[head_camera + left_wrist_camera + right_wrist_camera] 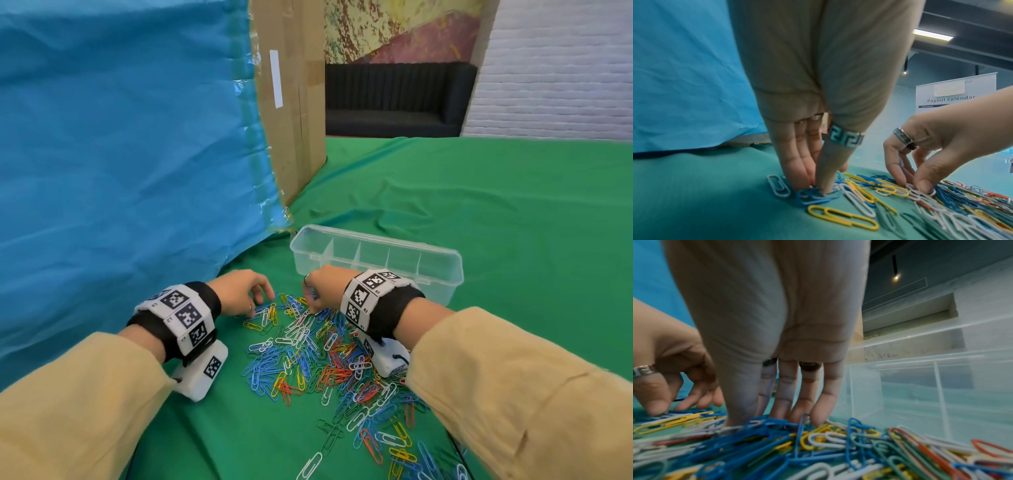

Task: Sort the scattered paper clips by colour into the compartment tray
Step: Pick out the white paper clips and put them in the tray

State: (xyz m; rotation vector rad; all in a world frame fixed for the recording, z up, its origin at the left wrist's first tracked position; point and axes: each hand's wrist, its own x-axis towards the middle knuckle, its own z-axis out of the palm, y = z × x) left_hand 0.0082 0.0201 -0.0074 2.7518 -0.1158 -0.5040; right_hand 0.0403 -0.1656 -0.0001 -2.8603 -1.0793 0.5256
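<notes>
While the pile of paper clips [329, 370] spreads from just under your forearms out to your fingertips, nothing has reached the tray [376, 260] yet: its 5 compartments look bare from the head view. Taking the pile as the landmark, the nearest clips lie loose at its near edge, between your sleeves [513, 394], in blue, white, yellow, red and green.

At the pile's far left corner your left hand [239, 291] points down with thumb and fingers [797, 165] drawn together on a small cluster of blue clips [813, 196] flat on the green cloth [479, 205]. The tips press and pinch at them, though nothing is lifted clear. A white clip [778, 185] lies just left of that cluster and a yellow clip [842, 217] just nearer the wrist, its long axis running across the hand.

At the pile's far edge your right hand [320, 287] also reaches down, thumb and forefinger closing on a white clip [920, 193] among blue ones. Whether it is truly gripped I cannot tell.

Beyond the pile, just behind the right hand, sits the tray, its long side facing you. So the right hand is the nearer carrier; the left must cross over the pile's far edge. A cardboard box [291, 102] draped in blue cloth [120, 137] stands further back on the left.
</notes>
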